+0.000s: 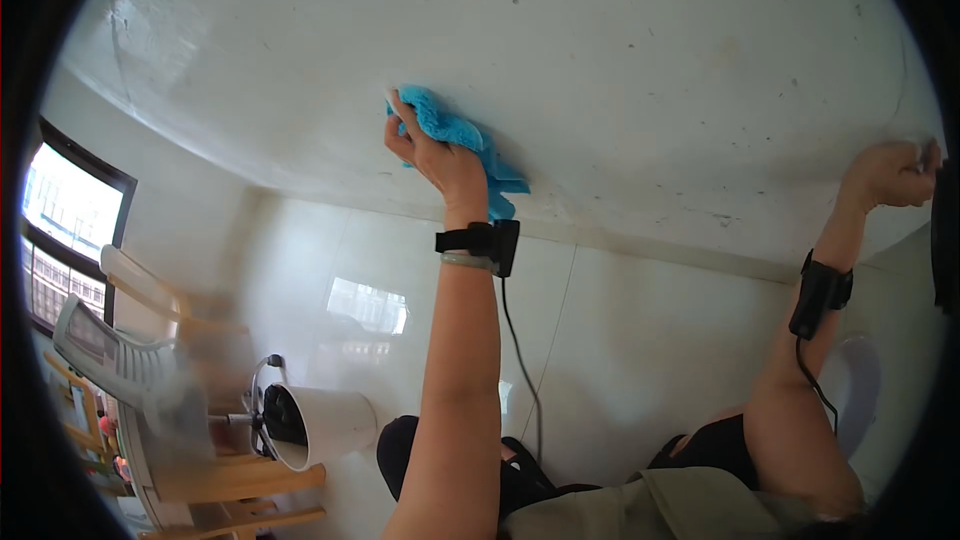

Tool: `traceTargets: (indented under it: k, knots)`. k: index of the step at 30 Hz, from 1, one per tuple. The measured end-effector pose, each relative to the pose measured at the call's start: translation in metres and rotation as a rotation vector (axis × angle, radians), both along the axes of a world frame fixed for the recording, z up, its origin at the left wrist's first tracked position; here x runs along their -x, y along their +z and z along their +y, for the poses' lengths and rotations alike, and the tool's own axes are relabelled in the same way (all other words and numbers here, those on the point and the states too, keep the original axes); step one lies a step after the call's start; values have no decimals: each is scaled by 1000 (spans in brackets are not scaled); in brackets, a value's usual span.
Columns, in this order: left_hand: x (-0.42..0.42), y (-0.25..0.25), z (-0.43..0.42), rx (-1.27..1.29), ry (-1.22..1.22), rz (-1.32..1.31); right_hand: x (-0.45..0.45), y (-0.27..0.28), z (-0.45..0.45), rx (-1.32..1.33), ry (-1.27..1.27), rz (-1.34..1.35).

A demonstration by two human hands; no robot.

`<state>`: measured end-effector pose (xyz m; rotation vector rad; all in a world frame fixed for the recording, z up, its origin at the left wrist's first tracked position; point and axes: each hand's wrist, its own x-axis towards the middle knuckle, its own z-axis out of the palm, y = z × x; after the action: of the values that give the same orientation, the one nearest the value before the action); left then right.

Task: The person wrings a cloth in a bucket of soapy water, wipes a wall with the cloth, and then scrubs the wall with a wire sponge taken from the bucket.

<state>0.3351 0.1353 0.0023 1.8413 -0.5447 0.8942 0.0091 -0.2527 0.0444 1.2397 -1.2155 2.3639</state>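
The left hand point(438, 162) clamps the blue cloth point(462, 133), slanting down-right, against the wall point(620, 70); the farther right hand's point(890, 176) grip I cannot tell.

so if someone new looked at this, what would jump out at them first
Probably the bright blue cloth, bunched in the left hand against the pale, dark-specked wall a little above the picture's middle. Next might come the black wrist strap on the left wrist, its cable trailing down, with a similar strapped device on the right forearm. The bright window also catches the eye at the far left.
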Motion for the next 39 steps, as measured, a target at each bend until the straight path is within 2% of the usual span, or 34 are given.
traceTargets:
  k: [2,4,5,6,7,8,9,10,11,14,15,16,17,18,21,23,24,26,27,29,30,31,34,36,38,39]
  knots:
    - [-13,-9,3,-55,66,-92,-4,4,1,28,-122,46]
    - [-32,-30,4,237,196,20,-4,1,7,47,-3,21]
    - [-45,-27,6,185,304,-1,-4,-1,5,54,35,13]
    - [-73,-26,10,347,237,-108,-5,-5,-1,121,138,-27]
    - [-87,-10,21,518,118,102,-1,-8,-4,148,181,-24]
    - [-71,21,34,346,153,366,2,-11,-6,173,225,-21]
    - [-133,-11,51,399,270,131,1,-8,-4,185,147,20]
    - [-128,3,48,501,305,47,-1,-7,-1,189,105,45]
    - [-122,8,48,453,349,59,-3,-5,1,194,63,69]
    - [-96,-16,31,460,335,79,-7,-7,5,53,62,-20]
    - [-76,-30,17,454,287,39,-6,-5,4,94,31,-1]
    - [-43,-39,3,419,224,108,-6,-3,6,113,14,11]
    - [-20,-58,-13,357,225,31,-6,-1,8,133,-3,23]
    - [5,-76,-27,354,196,100,-9,2,13,116,-27,17]
    - [64,-114,-59,346,93,-25,-9,7,15,100,-23,4]
    - [82,-113,-63,495,-107,189,-5,6,6,95,3,-6]
    - [82,-115,-57,492,-104,194,0,5,0,99,-49,12]
    - [63,-105,-36,249,-76,137,-3,9,3,115,-93,21]
    - [44,-93,-27,294,10,151,-13,18,24,110,97,-102]
    - [-10,-73,1,323,133,140,-13,15,26,94,276,-203]
    - [-32,-57,11,391,127,88,-6,7,11,104,228,-116]
    - [-49,-47,24,338,165,4,-2,2,2,118,181,-34]
    - [-53,-39,34,347,156,77,-9,2,12,111,119,-51]
    - [-36,-59,22,354,166,109,-7,1,8,128,111,-46]
    - [-9,-112,-5,337,156,92,-2,-3,2,137,111,-41]
    - [13,-134,-27,494,47,117,4,-5,-5,113,67,13]
